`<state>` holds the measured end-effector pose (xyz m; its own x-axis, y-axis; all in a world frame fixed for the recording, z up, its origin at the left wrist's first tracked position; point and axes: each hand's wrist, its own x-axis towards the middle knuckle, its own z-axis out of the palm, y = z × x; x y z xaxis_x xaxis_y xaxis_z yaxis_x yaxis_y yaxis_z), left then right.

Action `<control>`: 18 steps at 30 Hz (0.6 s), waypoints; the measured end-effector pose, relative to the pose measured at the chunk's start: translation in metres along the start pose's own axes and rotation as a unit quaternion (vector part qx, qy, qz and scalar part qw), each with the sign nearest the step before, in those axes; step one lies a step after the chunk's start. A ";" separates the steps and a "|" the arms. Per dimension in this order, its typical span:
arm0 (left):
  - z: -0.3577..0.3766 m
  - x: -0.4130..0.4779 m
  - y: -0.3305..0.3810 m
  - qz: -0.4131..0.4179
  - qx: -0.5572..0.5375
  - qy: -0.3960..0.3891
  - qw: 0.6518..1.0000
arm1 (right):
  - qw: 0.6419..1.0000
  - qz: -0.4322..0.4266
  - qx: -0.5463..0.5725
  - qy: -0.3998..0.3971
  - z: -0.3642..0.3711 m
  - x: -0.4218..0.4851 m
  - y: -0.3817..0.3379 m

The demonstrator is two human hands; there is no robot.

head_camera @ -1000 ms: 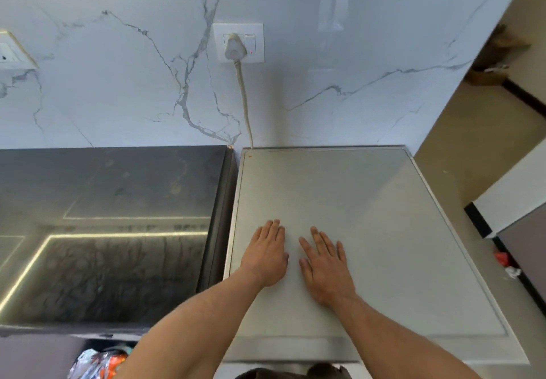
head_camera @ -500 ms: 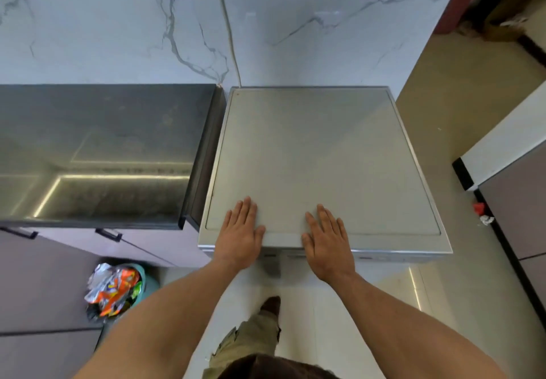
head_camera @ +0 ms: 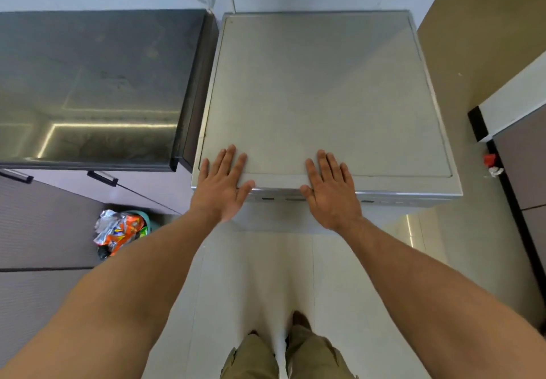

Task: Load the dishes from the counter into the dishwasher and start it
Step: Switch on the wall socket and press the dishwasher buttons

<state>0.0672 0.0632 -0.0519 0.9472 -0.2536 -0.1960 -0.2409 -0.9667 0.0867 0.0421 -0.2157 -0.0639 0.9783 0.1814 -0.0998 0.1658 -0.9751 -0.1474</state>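
Grey dishwasher (head_camera: 322, 92) lies under spread left hand (head_camera: 220, 185) and right hand (head_camera: 332, 194), seemingly touching.

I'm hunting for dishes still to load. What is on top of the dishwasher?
Only two hands: the left hand and right hand lie flat, fingers straight, at the front edge of the dishwasher top. No dishes show on it. The surface under the palms is covered.

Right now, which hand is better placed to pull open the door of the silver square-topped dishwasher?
Right, narrowly. Both the left hand and right hand lie flat at the silver dishwasher's front edge, but the right thumb sits nearer the dark slots in the door's top strip.
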 end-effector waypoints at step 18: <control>0.073 0.020 -0.005 0.037 0.014 0.445 0.895 | 0.862 0.008 -0.035 0.505 0.087 0.009 -0.016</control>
<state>0.0722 0.0606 -0.1276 0.7180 -0.2018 0.6662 -0.3040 -0.9519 0.0393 0.0379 -0.1873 -0.1483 0.5840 -0.0008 0.8117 0.1237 -0.9882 -0.0899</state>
